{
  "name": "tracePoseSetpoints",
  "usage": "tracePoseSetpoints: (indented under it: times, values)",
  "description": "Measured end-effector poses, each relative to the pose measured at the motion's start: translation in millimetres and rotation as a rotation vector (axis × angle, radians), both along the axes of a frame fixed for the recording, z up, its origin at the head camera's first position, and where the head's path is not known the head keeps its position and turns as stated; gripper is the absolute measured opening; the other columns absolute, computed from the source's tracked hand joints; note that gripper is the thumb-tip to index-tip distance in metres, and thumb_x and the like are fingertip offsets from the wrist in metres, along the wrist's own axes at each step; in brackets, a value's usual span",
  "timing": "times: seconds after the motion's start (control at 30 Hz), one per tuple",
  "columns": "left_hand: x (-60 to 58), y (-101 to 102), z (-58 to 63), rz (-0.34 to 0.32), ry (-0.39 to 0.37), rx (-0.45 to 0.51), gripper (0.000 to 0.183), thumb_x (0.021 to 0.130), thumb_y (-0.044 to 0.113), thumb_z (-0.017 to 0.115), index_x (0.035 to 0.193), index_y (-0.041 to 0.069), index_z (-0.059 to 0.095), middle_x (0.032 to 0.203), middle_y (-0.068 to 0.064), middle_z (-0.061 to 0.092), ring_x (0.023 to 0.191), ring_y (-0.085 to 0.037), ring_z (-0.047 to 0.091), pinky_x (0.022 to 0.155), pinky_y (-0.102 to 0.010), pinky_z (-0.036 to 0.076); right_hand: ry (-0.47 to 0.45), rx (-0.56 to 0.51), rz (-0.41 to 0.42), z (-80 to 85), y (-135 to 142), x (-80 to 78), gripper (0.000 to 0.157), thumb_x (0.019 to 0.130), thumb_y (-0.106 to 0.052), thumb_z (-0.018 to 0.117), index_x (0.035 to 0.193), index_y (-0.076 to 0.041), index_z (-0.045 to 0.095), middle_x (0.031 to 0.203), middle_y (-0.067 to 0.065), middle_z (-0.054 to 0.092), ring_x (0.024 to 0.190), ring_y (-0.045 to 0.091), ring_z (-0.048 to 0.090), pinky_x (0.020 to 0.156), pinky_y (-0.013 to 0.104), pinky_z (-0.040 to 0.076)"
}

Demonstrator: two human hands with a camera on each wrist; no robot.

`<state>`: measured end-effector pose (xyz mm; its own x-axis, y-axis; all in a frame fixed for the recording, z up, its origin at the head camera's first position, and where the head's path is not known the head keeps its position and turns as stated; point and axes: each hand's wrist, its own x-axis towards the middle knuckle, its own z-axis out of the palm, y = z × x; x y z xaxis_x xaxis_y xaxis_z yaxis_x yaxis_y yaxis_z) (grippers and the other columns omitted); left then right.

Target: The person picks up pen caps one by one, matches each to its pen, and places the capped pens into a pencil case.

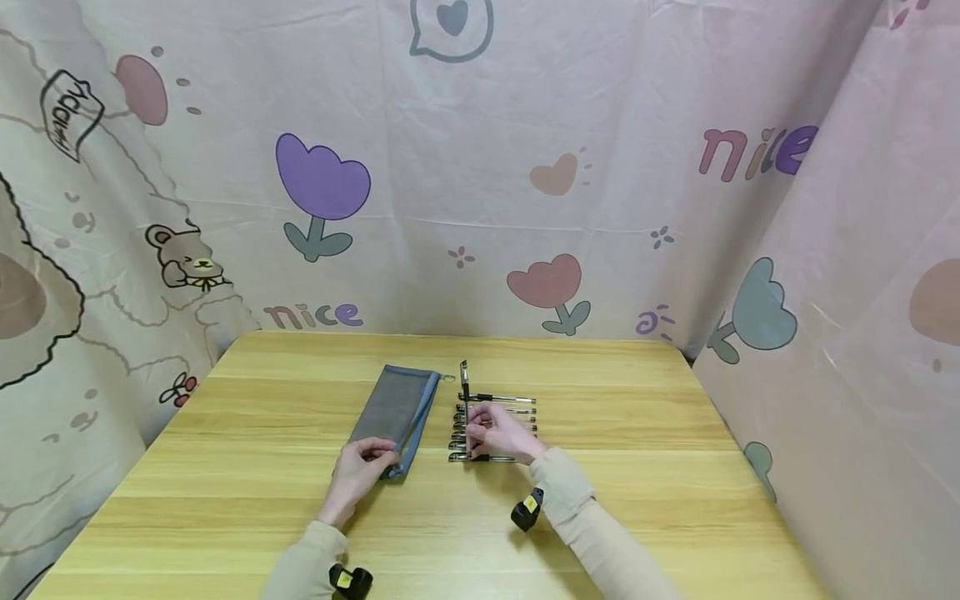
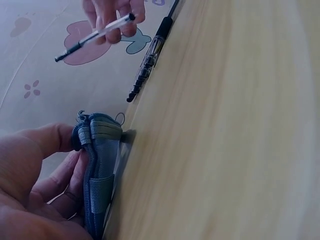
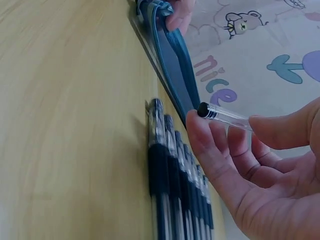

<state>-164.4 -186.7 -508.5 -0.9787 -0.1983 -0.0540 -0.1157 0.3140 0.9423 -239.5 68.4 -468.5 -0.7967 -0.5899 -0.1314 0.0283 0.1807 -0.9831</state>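
Note:
A grey mesh zip pouch (image 1: 392,402) with blue edging lies on the table, its zip side slightly parted. My left hand (image 1: 356,475) pinches its near end between thumb and fingers; in the left wrist view the thumb presses the blue zip edge (image 2: 86,137). To the right, my right hand (image 1: 501,430) holds a clear pen (image 1: 464,379) with a black cap and grip, raised above the table. The right wrist view has the pen's dark-tipped end (image 3: 215,112) between thumb and fingertips. Beneath that hand, several matching pens (image 3: 159,165) lie side by side in a row.
The wooden table (image 1: 247,467) reaches back to a printed curtain (image 1: 450,200), with more curtain at both sides. A small metal ring (image 1: 447,377) sits at the pouch's far corner. Black wrist cameras (image 1: 528,509) are worn on both sleeves.

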Motion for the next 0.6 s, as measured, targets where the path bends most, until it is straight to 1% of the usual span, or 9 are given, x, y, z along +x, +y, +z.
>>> tracePoseSetpoints:
  times: [0.1, 0.27, 0.43, 0.53, 0.6]
  values:
    - [-0.2, 2.0, 0.8, 0.007, 0.002, 0.005, 0.019, 0.087, 0.005, 0.073, 0.105, -0.002, 0.074, 0.090, -0.003, 0.072, 0.078, -0.006, 0.060, 0.071, -0.020, 0.049, -0.063, -0.038, -0.013, -3.7, -7.3, -2.9, 0.029, 0.100, 0.004, 0.049, 0.123, 0.019, 0.042, 0.090, 0.007, 0.056, 0.072, 0.016, 0.060, 0.073, 0.034, 0.061]
    - [0.5, 3.8, 1.6, 0.027, 0.014, 0.006, 0.019, 0.088, 0.005, 0.074, 0.105, -0.003, 0.073, 0.091, -0.007, 0.073, 0.077, -0.005, 0.059, 0.071, -0.019, 0.049, -0.125, -0.069, -0.028, -9.2, -20.9, -7.6, 0.029, 0.099, 0.005, 0.049, 0.124, 0.020, 0.043, 0.078, 0.004, 0.058, 0.065, 0.013, 0.062, 0.070, 0.034, 0.062]
    - [0.2, 5.3, 2.0, 0.038, 0.036, 0.003, 0.018, 0.088, 0.005, 0.074, 0.104, -0.003, 0.073, 0.090, -0.008, 0.072, 0.077, -0.005, 0.058, 0.071, -0.019, 0.048, -0.217, -0.106, -0.081, -14.8, -34.3, -10.3, 0.034, 0.099, 0.006, 0.049, 0.128, 0.021, 0.040, 0.076, 0.006, 0.060, 0.061, 0.013, 0.064, 0.068, 0.032, 0.062]
    - [-0.2, 6.4, 2.3, 0.044, 0.049, 0.007, 0.017, 0.088, 0.005, 0.073, 0.104, -0.002, 0.073, 0.089, -0.007, 0.071, 0.076, -0.004, 0.059, 0.072, -0.018, 0.048, -0.261, -0.113, -0.113, -16.2, -42.5, -10.9, 0.038, 0.098, 0.006, 0.050, 0.132, 0.019, 0.038, 0.074, 0.009, 0.060, 0.059, 0.014, 0.064, 0.066, 0.032, 0.062]
    - [-0.2, 7.1, 2.0, 0.047, 0.063, 0.010, 0.016, 0.088, 0.004, 0.073, 0.103, -0.002, 0.073, 0.087, -0.005, 0.070, 0.075, -0.003, 0.059, 0.072, -0.018, 0.049, -0.289, -0.116, -0.134, -15.8, -47.7, -10.9, 0.041, 0.097, 0.007, 0.051, 0.134, 0.016, 0.036, 0.074, 0.010, 0.061, 0.058, 0.014, 0.064, 0.066, 0.031, 0.062]
